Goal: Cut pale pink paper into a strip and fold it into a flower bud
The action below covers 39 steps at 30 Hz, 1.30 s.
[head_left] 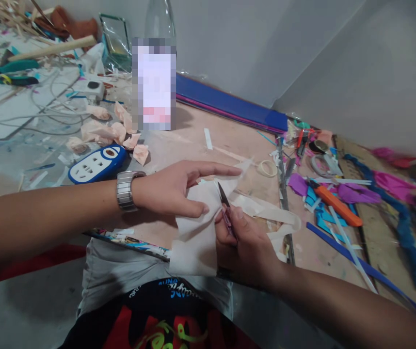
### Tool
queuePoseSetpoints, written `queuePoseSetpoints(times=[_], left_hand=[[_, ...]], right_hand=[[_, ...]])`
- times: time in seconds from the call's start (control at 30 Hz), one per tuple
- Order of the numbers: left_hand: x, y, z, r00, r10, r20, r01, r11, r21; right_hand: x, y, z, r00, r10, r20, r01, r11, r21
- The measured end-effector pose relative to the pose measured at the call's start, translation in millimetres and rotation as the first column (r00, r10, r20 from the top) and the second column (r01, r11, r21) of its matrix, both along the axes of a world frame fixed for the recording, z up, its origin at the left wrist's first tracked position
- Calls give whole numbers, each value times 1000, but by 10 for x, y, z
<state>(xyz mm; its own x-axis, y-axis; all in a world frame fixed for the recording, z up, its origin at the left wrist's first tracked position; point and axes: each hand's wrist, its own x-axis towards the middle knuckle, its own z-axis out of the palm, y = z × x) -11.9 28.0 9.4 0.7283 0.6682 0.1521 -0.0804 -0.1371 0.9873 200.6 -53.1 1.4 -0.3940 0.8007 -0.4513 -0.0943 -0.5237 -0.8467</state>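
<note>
My right hand [251, 237] is closed around a pair of small scissors [224, 194], blades pointing up and away from me. The scissors lie against a thin cream-white sheet [195, 242], paper or cloth, that hangs creased over the table's front edge. My left hand [171, 186], with a metal watch [126, 190] on its wrist, holds the sheet. Its thumb rests on top, the index finger stretches along the far edge, and the other fingers are hidden. Beyond my right hand, a loose cream strip [280, 218] curls on the table.
A blue-and-white power strip [97, 165] and crumpled peach pieces [102, 131] sit left. Behind them stands a blurred-out phone-like screen [157, 87]. Blue boards [230, 99] line the wall. A tape roll [267, 168], an orange cutter [335, 203] and coloured scraps are right. Pliers [15, 72] lie far left.
</note>
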Motion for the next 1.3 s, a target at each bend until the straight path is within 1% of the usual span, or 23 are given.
queuePoseSetpoints(times=[0.07,0.13,0.27,0.37,0.43,0.53,0.6,0.73,0.8,0.9,0.97,1.03,1.1,1.17,1.2,1.23,1.3], left_hand=[[-13,31,5,998,56,40,-59,997,54],[-33,69,8,991,114,69,-120,989,88],[-69,142,1,978,170,120,-181,980,87],[-72,166,-3,959,242,151,-250,967,42],[-62,163,1,935,315,164,-319,948,0],[-42,152,11,880,442,177,-442,896,-42],[-34,161,15,836,517,185,-514,855,-68],[-36,227,-4,761,611,218,-602,790,-116],[-40,260,-17,727,641,247,-633,765,-121],[-41,282,-25,684,679,268,-678,727,-111],[-36,282,-24,666,693,277,-692,712,-118],[-32,283,-21,657,697,286,-691,709,-141],[-29,289,-20,653,695,301,-684,712,-159],[-30,299,-17,646,693,320,-681,713,-169],[-30,302,-13,643,692,328,-675,715,-184],[-31,304,-9,640,692,335,-665,716,-210],[-33,302,1,644,697,314,-638,716,-282]], right_hand=[[-13,-15,-21,993,41,-111,-44,999,-22],[-18,-31,-41,987,97,-131,-101,994,-28],[12,-23,-60,978,197,-64,-198,980,-9],[50,7,-68,962,269,39,-270,963,26],[66,21,-69,950,300,83,-304,952,39],[75,24,-60,935,335,117,-344,937,66],[84,21,-52,935,332,127,-343,936,77],[126,31,-42,970,215,110,-226,970,91],[149,43,-40,974,189,123,-202,974,100],[164,58,-39,964,198,177,-222,967,125],[153,64,-36,955,210,211,-242,960,139],[118,62,-22,946,247,212,-276,954,116],[65,53,10,922,335,193,-352,934,57],[13,50,71,900,400,175,-412,911,36],[-3,63,118,894,409,184,-424,905,46],[-7,92,177,911,372,179,-391,916,88],[35,229,338,926,293,237,-333,930,152]])
